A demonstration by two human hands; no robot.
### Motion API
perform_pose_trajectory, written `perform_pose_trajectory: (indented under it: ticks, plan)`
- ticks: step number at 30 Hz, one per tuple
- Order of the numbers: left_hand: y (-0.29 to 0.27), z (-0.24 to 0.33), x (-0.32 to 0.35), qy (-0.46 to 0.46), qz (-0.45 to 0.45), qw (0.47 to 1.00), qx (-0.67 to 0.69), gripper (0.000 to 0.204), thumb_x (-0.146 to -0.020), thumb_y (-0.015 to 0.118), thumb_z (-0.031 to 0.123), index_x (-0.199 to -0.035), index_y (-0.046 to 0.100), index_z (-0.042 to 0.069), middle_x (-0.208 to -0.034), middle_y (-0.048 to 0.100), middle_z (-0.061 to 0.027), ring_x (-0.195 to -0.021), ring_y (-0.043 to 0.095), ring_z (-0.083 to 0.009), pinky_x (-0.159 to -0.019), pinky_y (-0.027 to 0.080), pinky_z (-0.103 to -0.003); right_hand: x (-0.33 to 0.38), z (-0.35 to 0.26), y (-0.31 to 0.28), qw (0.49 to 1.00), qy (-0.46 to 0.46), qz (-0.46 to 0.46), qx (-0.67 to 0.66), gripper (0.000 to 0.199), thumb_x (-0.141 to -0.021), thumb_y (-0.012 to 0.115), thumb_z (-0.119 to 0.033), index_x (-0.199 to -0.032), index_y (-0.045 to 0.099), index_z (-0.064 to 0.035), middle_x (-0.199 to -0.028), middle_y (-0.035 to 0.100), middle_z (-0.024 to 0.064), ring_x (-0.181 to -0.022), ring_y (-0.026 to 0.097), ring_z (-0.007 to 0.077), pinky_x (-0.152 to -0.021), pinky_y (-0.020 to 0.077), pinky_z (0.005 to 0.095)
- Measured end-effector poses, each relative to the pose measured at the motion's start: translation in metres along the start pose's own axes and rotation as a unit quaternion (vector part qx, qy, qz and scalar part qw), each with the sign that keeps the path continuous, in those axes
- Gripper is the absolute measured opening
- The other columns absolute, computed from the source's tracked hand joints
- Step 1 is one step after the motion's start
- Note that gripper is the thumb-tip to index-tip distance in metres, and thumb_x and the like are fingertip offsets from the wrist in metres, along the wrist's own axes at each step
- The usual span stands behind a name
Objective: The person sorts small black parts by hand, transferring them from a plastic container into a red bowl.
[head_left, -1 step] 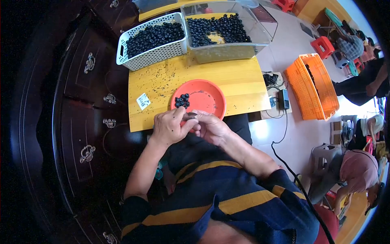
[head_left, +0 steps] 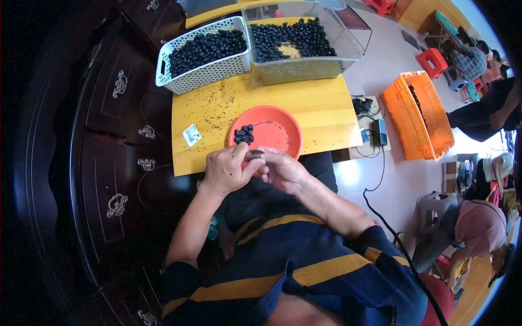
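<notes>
Nothing has moved; both hands' fingers hide a small dark piece.

The left hand and right hand meet at the counter's near edge. Just beyond them sits a plate; farther behind stand a basket, left, and a tub, right.
</notes>
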State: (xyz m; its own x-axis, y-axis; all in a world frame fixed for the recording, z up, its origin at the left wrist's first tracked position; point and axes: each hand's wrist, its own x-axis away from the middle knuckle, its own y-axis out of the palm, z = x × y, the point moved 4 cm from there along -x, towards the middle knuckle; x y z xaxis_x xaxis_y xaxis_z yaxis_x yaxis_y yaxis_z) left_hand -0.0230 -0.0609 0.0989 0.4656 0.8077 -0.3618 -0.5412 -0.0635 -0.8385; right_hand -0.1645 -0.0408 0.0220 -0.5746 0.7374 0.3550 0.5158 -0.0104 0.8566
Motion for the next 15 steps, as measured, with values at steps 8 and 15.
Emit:
perform_pose_trajectory:
  ticks: [8, 15]
  plan:
    - [0.007, -0.002, 0.001, -0.031, -0.019, 0.999, 0.004, 0.038, -0.087, 0.072, 0.043, -0.082, 0.058, 0.008, -0.067, 0.067, -0.0122, -0.062, 0.069, -0.0315, -0.054, 0.054, -0.043, -0.002, -0.004, 0.0, 1.0, 0.002, 0.028, 0.012, 0.014, -0.101, 0.06, -0.027, -0.109, 0.061, -0.0156, -0.082, 0.059, -0.007, -0.067, 0.053, 0.0036, -0.062, 0.048, 0.0208]
    - [0.003, -0.002, 0.003, -0.023, 0.013, 0.999, 0.038, 0.038, -0.086, 0.073, 0.043, -0.082, 0.056, 0.009, -0.069, 0.068, -0.0104, -0.063, 0.07, -0.0314, -0.055, 0.054, -0.044, 0.002, -0.003, 0.005, 1.0, 0.0, 0.007, -0.015, 0.02, -0.101, 0.061, -0.031, -0.109, 0.061, -0.0132, -0.085, 0.061, -0.0057, -0.067, 0.055, 0.0036, -0.062, 0.0514, 0.0213]
